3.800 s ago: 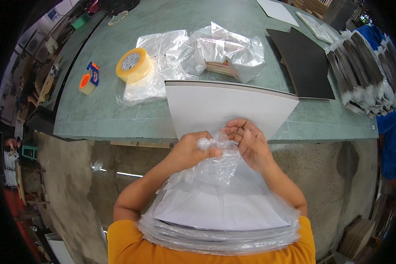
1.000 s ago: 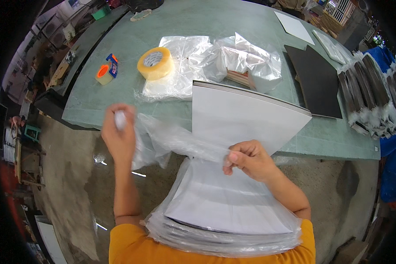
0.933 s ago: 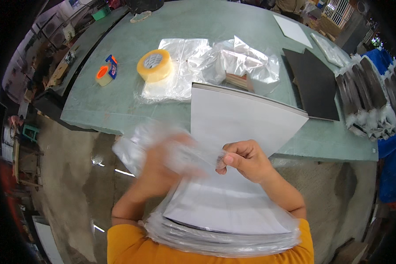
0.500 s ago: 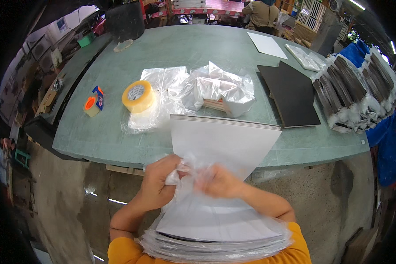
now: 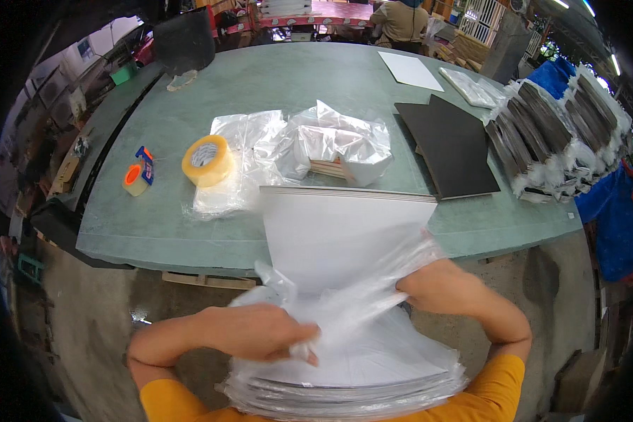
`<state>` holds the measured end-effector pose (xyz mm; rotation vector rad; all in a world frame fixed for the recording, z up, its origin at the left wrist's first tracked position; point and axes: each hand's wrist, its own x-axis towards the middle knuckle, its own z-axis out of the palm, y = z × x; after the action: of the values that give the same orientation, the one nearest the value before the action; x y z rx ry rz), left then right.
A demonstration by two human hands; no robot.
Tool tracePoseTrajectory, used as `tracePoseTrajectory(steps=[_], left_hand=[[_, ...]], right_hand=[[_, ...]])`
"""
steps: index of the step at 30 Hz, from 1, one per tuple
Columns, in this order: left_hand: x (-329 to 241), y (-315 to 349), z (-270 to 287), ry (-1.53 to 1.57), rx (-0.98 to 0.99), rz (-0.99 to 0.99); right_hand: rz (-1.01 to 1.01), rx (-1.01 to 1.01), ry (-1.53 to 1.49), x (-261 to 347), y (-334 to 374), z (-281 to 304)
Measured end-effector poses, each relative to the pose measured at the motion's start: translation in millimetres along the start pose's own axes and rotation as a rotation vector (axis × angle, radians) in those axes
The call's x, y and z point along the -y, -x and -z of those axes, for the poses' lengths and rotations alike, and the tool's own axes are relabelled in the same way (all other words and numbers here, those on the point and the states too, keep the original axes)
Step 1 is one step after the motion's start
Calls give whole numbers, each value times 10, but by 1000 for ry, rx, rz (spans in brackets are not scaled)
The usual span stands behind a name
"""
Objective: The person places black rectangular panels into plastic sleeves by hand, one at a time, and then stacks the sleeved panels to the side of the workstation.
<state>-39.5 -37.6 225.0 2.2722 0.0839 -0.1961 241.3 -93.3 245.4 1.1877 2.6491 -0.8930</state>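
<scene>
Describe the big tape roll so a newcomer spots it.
On the green table, left of centre, lies clear plastic. The big tape roll rests at its left edge: yellowish, pale-cored, unlike the smaller orange-cored roll in the blue dispenser.

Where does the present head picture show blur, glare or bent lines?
Head view: the left hand looks smeared, and the clear plastic film between the hands is soft too; head view: bright glints lie on the crumpled plastic bag; head view: the green table's near edge bows, and the corners fall to black.
</scene>
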Motion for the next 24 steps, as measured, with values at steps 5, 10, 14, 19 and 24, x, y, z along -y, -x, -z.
tracePoseTrajectory(steps=[5, 10, 14, 19, 24], left_hand=[[280, -119, 89, -917, -374, 234], [-238, -177, -166, -258, -102, -172], [209, -204, -60, -579, -182, 446], [539, -71, -261, -519, 53, 406], [570, 424, 293, 436, -1165, 493]], right_hand=[[144, 216, -83, 130, 40, -234], [-176, -682, 729, -452, 25, -280], [-326, -83, 802, -225, -15, -334], [-359, -774, 35, -21, 109, 167], [-334, -1050, 16, -197, 55, -91]])
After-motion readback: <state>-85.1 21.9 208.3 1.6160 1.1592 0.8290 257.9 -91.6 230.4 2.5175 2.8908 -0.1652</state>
